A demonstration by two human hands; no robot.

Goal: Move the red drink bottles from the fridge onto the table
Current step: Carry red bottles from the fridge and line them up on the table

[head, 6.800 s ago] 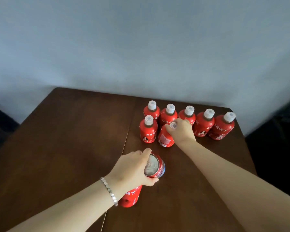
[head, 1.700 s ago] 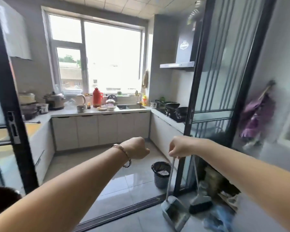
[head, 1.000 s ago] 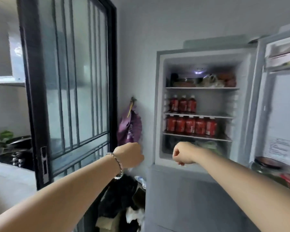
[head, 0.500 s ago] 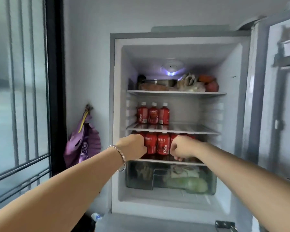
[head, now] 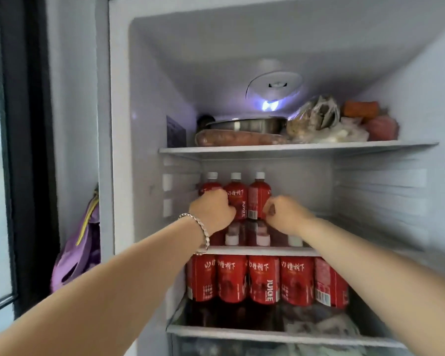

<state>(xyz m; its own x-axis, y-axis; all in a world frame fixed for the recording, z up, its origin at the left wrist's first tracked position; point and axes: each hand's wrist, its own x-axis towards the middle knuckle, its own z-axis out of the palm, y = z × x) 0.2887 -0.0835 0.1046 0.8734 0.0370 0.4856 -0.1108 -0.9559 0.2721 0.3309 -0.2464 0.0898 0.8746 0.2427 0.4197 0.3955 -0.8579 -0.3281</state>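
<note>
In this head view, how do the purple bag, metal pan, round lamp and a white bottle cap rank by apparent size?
1. Purple bag, though it hangs nearer the camera.
2. Metal pan and round lamp: too alike to rank; the pan is partly hidden.
3. White bottle cap.

Open white refrigerator (head: 144,119), interior lit. Middle shelf: three red plastic drink bottles with white screw caps (head: 259,194) stand upright, side by side in one row at the left rear. Their labels, with white lettering, face outward; their lower parts are hidden. Shelf below: five more red bottles (head: 263,278) of the same kind stand upright in a close row across left and centre. Their white caps show blurred through the clear shelf above.
</note>
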